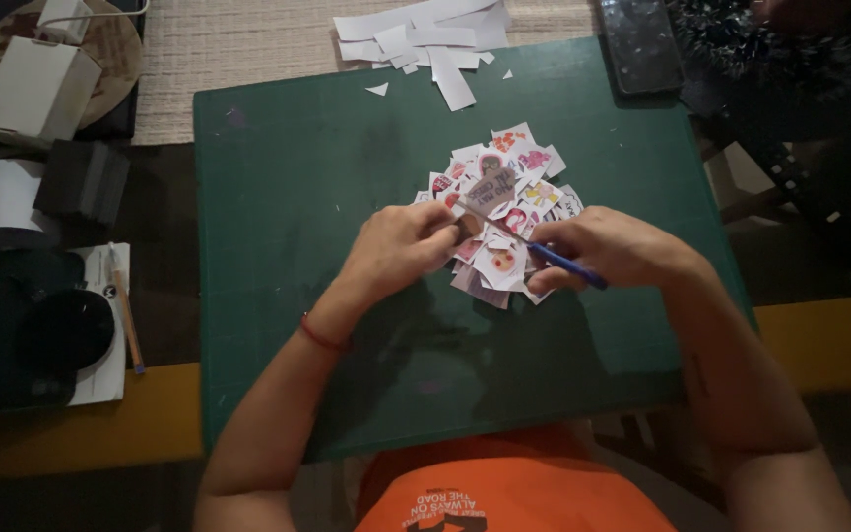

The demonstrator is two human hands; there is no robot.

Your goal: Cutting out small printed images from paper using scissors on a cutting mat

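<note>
Brown, small paper cutout [469, 226], pinched in left hand [401, 246] above sticker pile [504, 212] on green cutting mat [297, 197]. Right hand [608, 246] clamped round blue-handled scissors [563, 264], beside left hand.

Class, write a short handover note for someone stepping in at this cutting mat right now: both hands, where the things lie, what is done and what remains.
Left hand: pinching a small cutout over the sticker pile.
Right hand: gripping a blue-handled cutting tool, tip pointing toward the cutout.
Things: pile of small colourful cut-out stickers in the middle of the green cutting mat; white paper offcuts at the mat's top edge.
Done: many pieces lie already cut in the pile.
Left: the piece in hand looks in progress; how many pieces remain uncut cannot be told.
</note>
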